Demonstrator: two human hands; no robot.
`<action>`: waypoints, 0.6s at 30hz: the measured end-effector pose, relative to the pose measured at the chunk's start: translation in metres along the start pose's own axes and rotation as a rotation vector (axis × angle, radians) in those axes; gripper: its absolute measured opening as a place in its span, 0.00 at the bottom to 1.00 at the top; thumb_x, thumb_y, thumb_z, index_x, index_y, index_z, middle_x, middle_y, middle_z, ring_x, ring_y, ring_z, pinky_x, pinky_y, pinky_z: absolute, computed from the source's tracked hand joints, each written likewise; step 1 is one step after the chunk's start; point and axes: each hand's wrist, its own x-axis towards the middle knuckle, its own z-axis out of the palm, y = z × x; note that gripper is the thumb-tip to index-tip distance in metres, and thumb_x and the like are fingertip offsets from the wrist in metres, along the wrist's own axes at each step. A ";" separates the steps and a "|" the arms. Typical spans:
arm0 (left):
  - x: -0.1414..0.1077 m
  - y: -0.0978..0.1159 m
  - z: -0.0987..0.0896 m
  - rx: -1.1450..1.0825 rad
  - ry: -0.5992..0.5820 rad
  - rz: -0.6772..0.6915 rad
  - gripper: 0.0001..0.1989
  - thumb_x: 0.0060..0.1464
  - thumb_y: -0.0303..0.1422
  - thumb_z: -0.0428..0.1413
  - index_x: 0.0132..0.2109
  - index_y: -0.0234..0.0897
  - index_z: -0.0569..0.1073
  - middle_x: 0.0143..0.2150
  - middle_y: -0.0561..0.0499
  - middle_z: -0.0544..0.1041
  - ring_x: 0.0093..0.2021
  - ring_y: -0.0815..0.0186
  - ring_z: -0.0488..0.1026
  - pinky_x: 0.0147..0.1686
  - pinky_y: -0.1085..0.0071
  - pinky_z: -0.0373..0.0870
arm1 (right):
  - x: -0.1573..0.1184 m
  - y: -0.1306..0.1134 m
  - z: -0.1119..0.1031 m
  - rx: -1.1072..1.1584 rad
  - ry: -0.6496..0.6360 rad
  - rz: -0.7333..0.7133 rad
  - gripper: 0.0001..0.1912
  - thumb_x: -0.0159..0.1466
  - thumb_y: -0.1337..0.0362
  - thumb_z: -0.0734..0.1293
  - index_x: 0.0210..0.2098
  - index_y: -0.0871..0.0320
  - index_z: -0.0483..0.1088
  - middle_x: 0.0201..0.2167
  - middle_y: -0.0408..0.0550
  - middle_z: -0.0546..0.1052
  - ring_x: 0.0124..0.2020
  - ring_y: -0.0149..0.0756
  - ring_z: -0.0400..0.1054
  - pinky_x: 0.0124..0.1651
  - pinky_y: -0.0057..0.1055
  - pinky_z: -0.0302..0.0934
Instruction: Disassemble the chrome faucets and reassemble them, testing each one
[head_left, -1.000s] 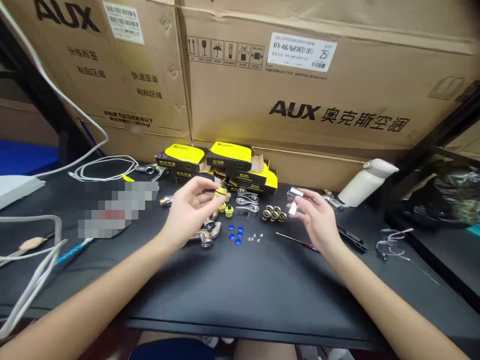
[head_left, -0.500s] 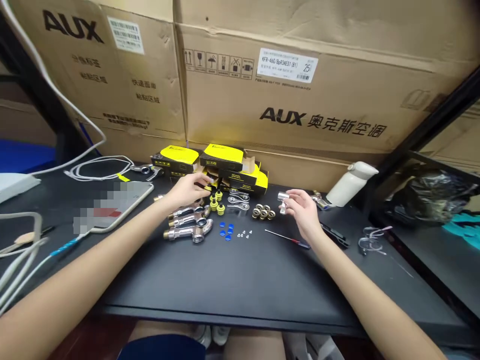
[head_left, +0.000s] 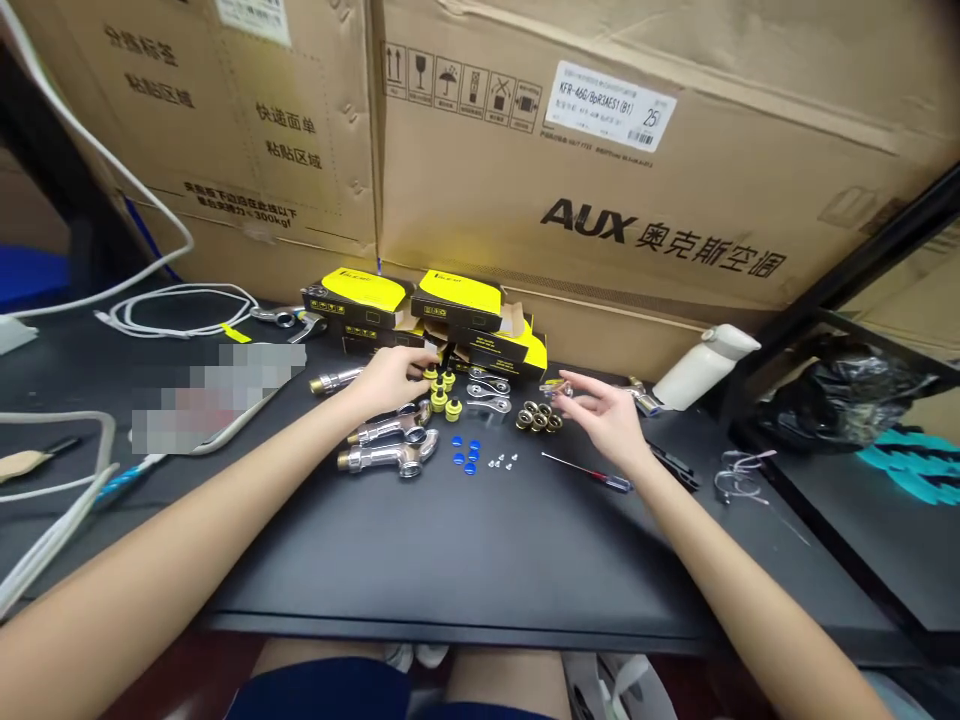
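Yellow valve cartridges are standing in a tight cluster toward the bench's far edge, in front of the black-and-yellow boxes and left of the chrome lever handles. Left hand is bending its thumb and fingers over the rear-left side of that cluster; whether it is gripping a cartridge or only touching one, I cannot tell, since the fingers are hiding the contact. Right hand is pinching a small shiny piece, too blurred to name, just beyond the brass-coloured rings. Each cartridge is looking light, stiff and plastic-bodied, so it should be handling easily with a fingertip hold around the yellow body, sparing the dark stem on top; the shiny piece is probably smooth and a little slippery, likely better held by its sides. Chrome valve bodies are crowding the cluster from the left, and the boxes are limiting reach toward the far edge. Blue caps and tiny screws are lying nearer the near edge, probably easy to scatter with a low sweep, while a screwdriver is lying below the right hand. Room for moving is opening widest toward the near edge.
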 end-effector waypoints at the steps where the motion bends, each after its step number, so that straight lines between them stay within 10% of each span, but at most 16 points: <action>1: -0.001 0.000 0.000 0.014 -0.006 0.015 0.19 0.42 0.31 0.59 0.45 0.39 0.79 0.44 0.47 0.82 0.43 0.52 0.79 0.46 0.61 0.73 | -0.003 -0.007 0.004 -0.112 -0.041 -0.077 0.22 0.59 0.56 0.70 0.50 0.60 0.73 0.40 0.51 0.78 0.34 0.37 0.74 0.40 0.36 0.70; 5: -0.007 -0.001 -0.001 0.061 0.013 0.096 0.20 0.47 0.30 0.56 0.49 0.37 0.76 0.48 0.45 0.80 0.49 0.53 0.76 0.52 0.60 0.70 | -0.015 -0.029 0.029 -0.502 -0.212 -0.385 0.13 0.65 0.59 0.66 0.44 0.60 0.75 0.33 0.49 0.76 0.33 0.34 0.68 0.38 0.32 0.66; 10: -0.010 -0.001 -0.002 0.099 0.078 0.177 0.20 0.51 0.32 0.55 0.52 0.34 0.72 0.49 0.42 0.78 0.50 0.52 0.75 0.54 0.55 0.68 | -0.020 -0.028 0.052 -0.629 -0.286 -0.397 0.10 0.65 0.61 0.66 0.42 0.60 0.74 0.31 0.49 0.73 0.31 0.34 0.67 0.35 0.30 0.65; 16: -0.023 0.033 -0.006 -0.009 0.184 0.277 0.12 0.55 0.36 0.56 0.44 0.35 0.74 0.45 0.45 0.78 0.48 0.57 0.74 0.54 0.58 0.68 | -0.020 -0.036 0.053 -0.072 -0.256 -0.222 0.14 0.58 0.66 0.70 0.44 0.57 0.72 0.37 0.48 0.75 0.37 0.36 0.72 0.40 0.34 0.71; 18: -0.031 0.047 -0.002 -0.246 0.015 0.251 0.15 0.56 0.40 0.56 0.46 0.36 0.74 0.45 0.46 0.79 0.45 0.60 0.76 0.50 0.61 0.72 | -0.019 -0.043 0.054 0.111 -0.292 -0.199 0.15 0.57 0.67 0.71 0.45 0.56 0.73 0.41 0.49 0.75 0.42 0.37 0.72 0.45 0.36 0.72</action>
